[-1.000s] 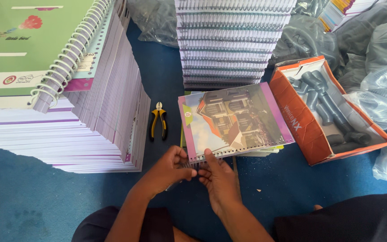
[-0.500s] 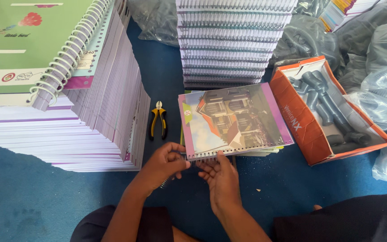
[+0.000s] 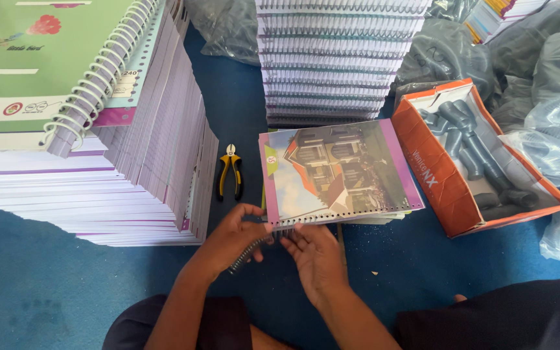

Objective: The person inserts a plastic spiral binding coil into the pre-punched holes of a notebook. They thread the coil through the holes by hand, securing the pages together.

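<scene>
Wire coil (image 3: 249, 251) | pinched in left hand (image 3: 231, 236), at the punched near edge of the notebook (image 3: 338, 172) on the blue floor (image 3: 46, 291) | right hand (image 3: 315, 256) fingers loosely curled, steadying coil and edge | step: threading binding | next: lining coil with holes | pliers (image 3: 230, 170) lie beside.

Blue floor (image 3: 53, 285) bears notebook stacks (image 3: 131, 188), pliers (image 3: 230, 172), an orange box (image 3: 448, 188), seemingly plastic bags (image 3: 552, 142).

We are in a small book-binding workshop, set up on a blue floor (image 3: 46, 285). Around us rise tall stacks of spiral-bound notebooks (image 3: 341, 58) and unbound punched pages (image 3: 131, 188), with yellow-handled pliers (image 3: 230, 172) and an orange box of binding coils (image 3: 481, 159).
</scene>
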